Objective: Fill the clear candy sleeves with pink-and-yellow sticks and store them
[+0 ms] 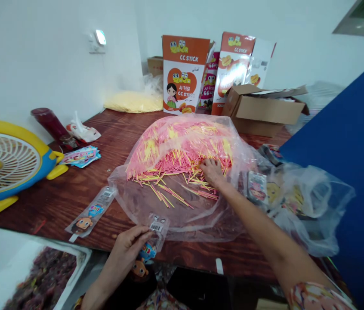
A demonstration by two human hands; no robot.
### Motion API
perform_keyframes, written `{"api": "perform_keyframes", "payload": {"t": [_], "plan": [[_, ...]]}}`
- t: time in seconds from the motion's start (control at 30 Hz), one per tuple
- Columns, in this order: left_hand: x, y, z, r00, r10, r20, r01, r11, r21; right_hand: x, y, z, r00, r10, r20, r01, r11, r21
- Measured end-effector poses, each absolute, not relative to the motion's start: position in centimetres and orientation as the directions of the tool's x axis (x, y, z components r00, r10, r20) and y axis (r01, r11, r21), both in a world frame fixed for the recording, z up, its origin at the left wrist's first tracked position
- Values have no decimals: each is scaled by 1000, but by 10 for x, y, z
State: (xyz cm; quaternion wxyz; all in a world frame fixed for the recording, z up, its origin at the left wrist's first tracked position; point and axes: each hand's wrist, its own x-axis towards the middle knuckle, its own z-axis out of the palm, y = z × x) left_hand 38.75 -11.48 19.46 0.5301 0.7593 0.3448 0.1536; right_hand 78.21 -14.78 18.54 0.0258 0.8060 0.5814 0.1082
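A big clear plastic bag (143, 206) lies open on the brown wooden table (56, 193), full of thin pink and yellow sticks (175, 146). My right hand (212, 172) reaches into the bag's mouth, fingers curled down into the loose sticks at the pile's edge. My left hand (130, 245) is at the table's near edge, pinching a small clear packet (154, 237) printed with a cartoon figure and a barcode. Another such packet (91, 213) lies flat on the table to its left.
A yellow and blue fan (4, 163) stands at the left. Orange CC Stick cartons (183, 73) and an open cardboard box (262, 107) sit at the back. A plastic bag of packets (285, 193) lies right, against a blue panel (356, 163). A white tray (30, 275) sits lower left.
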Motion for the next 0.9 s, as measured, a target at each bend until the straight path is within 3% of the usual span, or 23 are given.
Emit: {"api": "perform_keyframes", "payload": {"t": [0.1,0.2,0.33,0.4,0.7,0.9], "plan": [[387,-116,196,708,694,-127,353,-192,916,775,-146,187,358,913,195,931,-365,-1],[388,-117,199,706,694,-142,357,-176,917,765,-143,189,427,880,206,891,-371,-263],[388,-120,203,716,684,-142,345,-169,923,751,-139,182,481,870,105,710,-317,-629],[388,-122,205,720,680,-141,342,-170,924,745,-137,176,493,868,51,610,-304,-732],[382,-124,204,704,692,-160,354,-147,924,726,-137,170,511,853,-105,322,-303,-897],[387,-128,203,684,712,-161,339,-114,934,717,-145,163,548,830,-104,285,-302,-909]]}}
